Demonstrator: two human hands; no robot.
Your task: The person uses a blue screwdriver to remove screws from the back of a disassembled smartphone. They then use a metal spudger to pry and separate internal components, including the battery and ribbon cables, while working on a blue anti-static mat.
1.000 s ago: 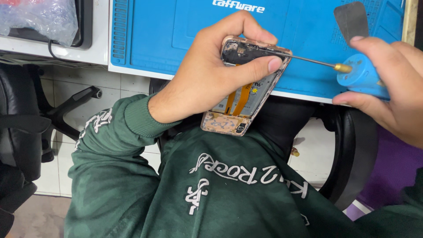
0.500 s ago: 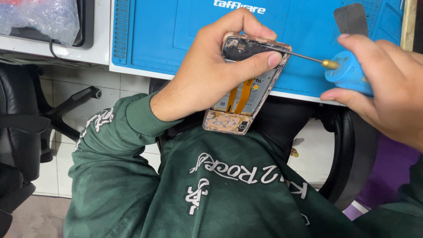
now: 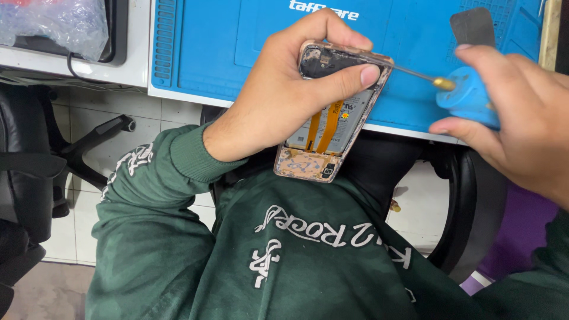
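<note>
Right now we hold the opened smartphone with its back cover removed (image 3: 329, 118) above our lap, in front of the blue silicone repair mat (image 3: 237, 53). Its long axis runs steeply, the camera end up toward the mat and leaning right, the bottom end down toward our green sweatshirt (image 3: 284, 255). Inside we see a pale battery, two orange flex ribbons and a scuffed, rose-gold frame. Our left hand (image 3: 278, 101) wraps tight around the phone, thumb pressed across the upper part. Our right hand (image 3: 521, 118) is closed around the blue-handled screwdriver (image 3: 468, 101), its thin shaft reaching the phone's top right edge.
</note>
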